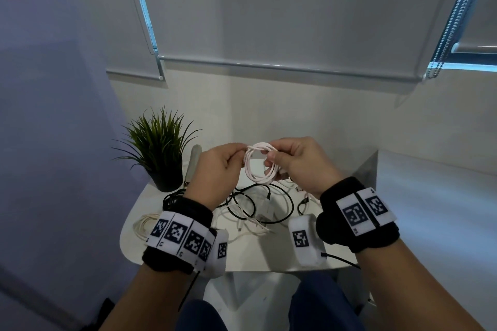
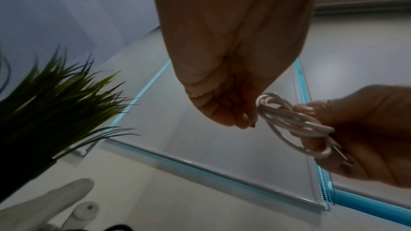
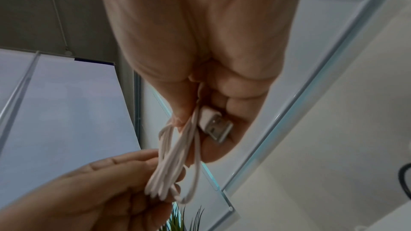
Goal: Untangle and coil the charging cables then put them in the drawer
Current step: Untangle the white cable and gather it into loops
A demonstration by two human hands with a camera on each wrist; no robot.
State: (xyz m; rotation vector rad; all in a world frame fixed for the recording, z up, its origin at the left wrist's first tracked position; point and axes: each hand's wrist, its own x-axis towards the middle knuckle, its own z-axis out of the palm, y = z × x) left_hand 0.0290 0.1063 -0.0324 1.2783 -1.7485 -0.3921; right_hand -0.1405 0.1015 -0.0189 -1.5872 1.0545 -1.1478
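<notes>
Coiling the white cable (image 1: 259,165) above the table (image 1: 250,255), both hands on it.

I am holding the coil up in the air over the tangle of black cables (image 1: 258,204), with the potted plant (image 1: 158,148) off to its left. My left hand (image 1: 215,169) is pinching the coil's top-left edge between curled fingertips. My right hand (image 1: 298,164) is gripping its right side, with the USB plug (image 3: 214,126) tucked against the fingers and its metal end pointing down and away from the palm. The ring is standing roughly upright, slightly taller than wide, between the two hands. The loose tail seems to be wrapping the top, though blur is hiding it. I am seeing no drawer.
</notes>
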